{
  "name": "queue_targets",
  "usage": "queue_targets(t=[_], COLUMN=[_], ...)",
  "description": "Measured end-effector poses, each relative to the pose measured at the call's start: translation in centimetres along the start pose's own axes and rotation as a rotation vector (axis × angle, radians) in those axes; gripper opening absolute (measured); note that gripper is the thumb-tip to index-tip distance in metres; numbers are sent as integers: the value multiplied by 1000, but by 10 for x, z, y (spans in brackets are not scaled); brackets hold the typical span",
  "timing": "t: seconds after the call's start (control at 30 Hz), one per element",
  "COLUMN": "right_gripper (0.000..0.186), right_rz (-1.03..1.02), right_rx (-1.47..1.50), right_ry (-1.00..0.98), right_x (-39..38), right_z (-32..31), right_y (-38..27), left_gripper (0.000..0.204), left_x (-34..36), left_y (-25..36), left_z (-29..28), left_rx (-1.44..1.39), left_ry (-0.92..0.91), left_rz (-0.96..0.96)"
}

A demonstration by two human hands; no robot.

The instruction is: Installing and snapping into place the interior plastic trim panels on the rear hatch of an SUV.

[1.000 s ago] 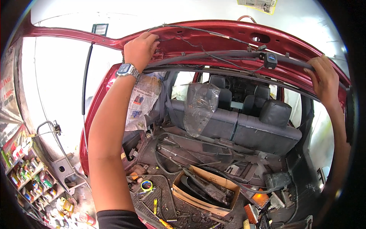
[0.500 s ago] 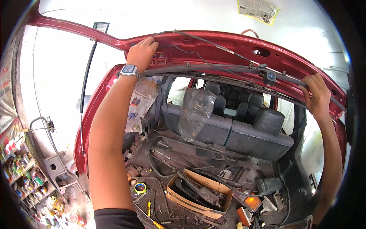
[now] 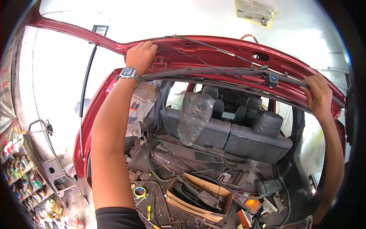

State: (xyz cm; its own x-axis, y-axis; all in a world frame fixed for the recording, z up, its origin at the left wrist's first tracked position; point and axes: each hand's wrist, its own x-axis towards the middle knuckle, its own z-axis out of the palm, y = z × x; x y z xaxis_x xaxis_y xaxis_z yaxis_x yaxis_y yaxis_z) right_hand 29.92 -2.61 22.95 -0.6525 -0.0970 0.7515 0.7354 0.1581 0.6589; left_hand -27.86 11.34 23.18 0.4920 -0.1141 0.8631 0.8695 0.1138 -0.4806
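Note:
Both my arms are raised to a red tailgate (image 3: 213,45) lifted over the rear of a vehicle. Along its inner side runs a long dark trim strip (image 3: 225,71) with small clips and a square black latch-like block (image 3: 271,79). My right hand (image 3: 319,95) is closed round the strip near its right end, thumb below. My left hand (image 3: 141,57), below which a silver watch (image 3: 129,73) sits on the wrist, curls its fingers at the tailgate's left part. What that palm grips is hidden, and the strip's left end passes behind the wrist. A thin black cable (image 3: 198,57) hangs loosely between the hands.
Inside, a cardboard box (image 3: 198,212) of dark parts stands on the cargo floor, near a yellow tape roll (image 3: 140,192), screwdriver (image 3: 148,212) and orange lamp (image 3: 252,205). Clear plastic (image 3: 195,118) drapes the grey seat back (image 3: 259,149). A gas strut (image 3: 87,82) and shelves of cans (image 3: 26,179) are left.
The tailgate's upper edge sits slightly lower in view, and the loose cable now sags toward the black block. Both hands keep their places with small shifts.

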Motion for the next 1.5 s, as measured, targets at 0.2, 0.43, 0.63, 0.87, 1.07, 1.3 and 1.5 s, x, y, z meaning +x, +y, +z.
queue_targets(t=[0.2, 0.43, 0.63, 0.87, 1.07, 1.3, 1.5], right_gripper=[21, 21, 21, 20, 21, 19, 20], right_rz=[-6, 25, 22, 20, -10, 11, 35], right_rx=[6, 19, 21, -13, -33, -30, 5], right_ry=[-1, -24, -6, -3, 32, 7, -6], right_x=[6, 8, 8, 6, 0, -3, -8], right_z=[5, 10, 10, 11, 4, -2, -6], right_y=[-10, -15, -14, -19, -23, -27, -31], left_gripper=[9, 21, 30, 26, 43, 17, 10], left_x=[-17, -20, 1, 37, 53, 57, 63], left_y=[-5, 2, 14, 89, 133, 147, 150], left_z=[14, 12, -34, -82, -89, -83, -91], left_rx=[-74, -44, -255, -741, -816, -697, -739], left_ry=[95, -34, -288, 92, 74, 293, 353], left_rz=[-227, -327, -498, -48, 240, 227, 124])
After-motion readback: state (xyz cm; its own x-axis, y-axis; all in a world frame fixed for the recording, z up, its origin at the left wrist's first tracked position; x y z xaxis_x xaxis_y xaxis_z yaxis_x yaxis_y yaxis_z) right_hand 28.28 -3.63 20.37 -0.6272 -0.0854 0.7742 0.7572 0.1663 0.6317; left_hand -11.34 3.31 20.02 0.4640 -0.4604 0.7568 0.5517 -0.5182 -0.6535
